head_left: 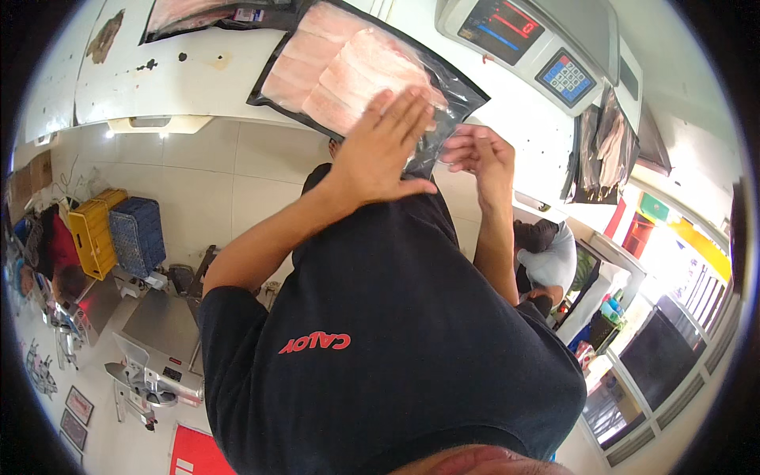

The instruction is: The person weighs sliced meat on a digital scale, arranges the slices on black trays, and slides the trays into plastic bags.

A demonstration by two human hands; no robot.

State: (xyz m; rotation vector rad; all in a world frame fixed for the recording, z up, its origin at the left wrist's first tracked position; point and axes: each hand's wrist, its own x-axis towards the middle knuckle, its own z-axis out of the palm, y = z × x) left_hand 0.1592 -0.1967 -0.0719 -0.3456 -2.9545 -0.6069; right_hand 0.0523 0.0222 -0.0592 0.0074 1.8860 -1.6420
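Note:
A flat vacuum-type plastic bag [356,71], clear on top with black edges, lies on the white work surface [196,77]. Inside it are overlapping slices of pale pink raw meat [371,74]. My left hand [383,145] rests palm down across the bag's near right part, fingers extended and thumb out to the side. At the bag's right edge, where the film is wrinkled and holds no meat, is my right hand [482,155]. Its fingers are curled against the film; whether they pinch it is unclear.
Another meat pack [202,15] lies at the top left. A digital scale [522,47] stands at the top right, beside more packed pieces [608,145]. A person [543,261] bends low at the right. Yellow [95,231] and blue crates [138,234] and a stainless-steel machine [163,332] are at the left.

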